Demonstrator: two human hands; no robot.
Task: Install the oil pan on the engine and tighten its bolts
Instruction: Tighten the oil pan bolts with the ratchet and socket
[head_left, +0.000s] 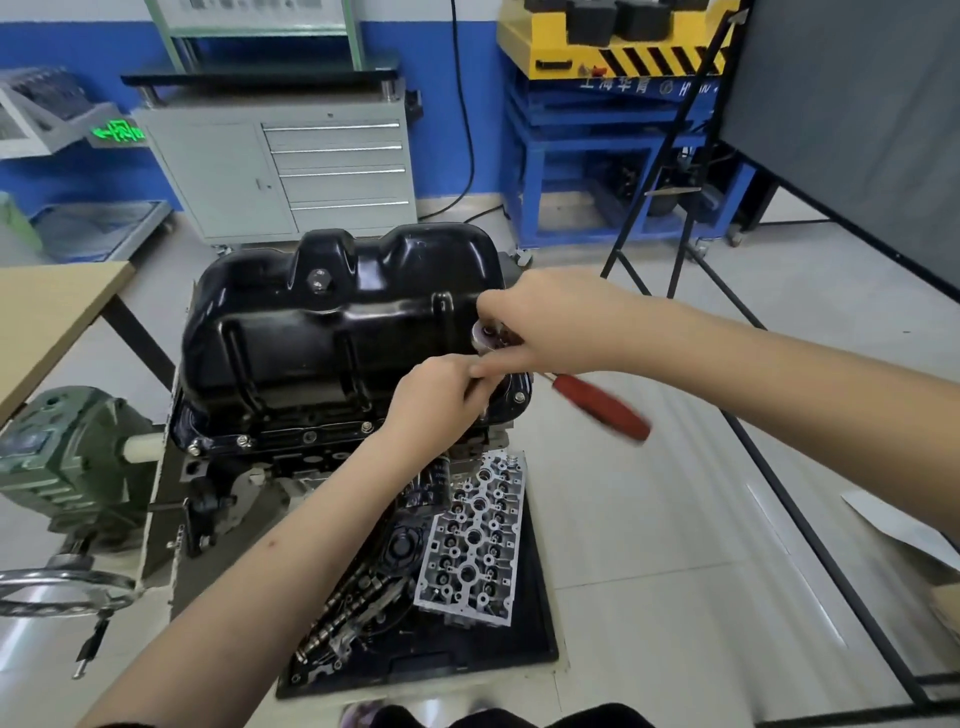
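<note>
The black oil pan (337, 317) sits upside-up on the engine block (291, 467), which is mounted on a stand. Several bolts (366, 427) show along its near flange. My right hand (550, 325) grips the chrome head of a ratchet wrench (485, 332) at the pan's right edge; its red handle (605, 405) sticks out to the lower right, blurred. My left hand (441, 397) curls around the socket or extension below the ratchet head, at the pan's near right corner. The bolt under the tool is hidden by my fingers.
A cylinder head (475, 540) and camshafts (358, 603) lie in a black tray (535, 639) below the engine. The stand's green gearbox (67, 457) and handwheel (62, 590) are at left. A wooden table (47, 312), grey drawer cabinet (311, 171) and black frame (779, 467) surround the spot.
</note>
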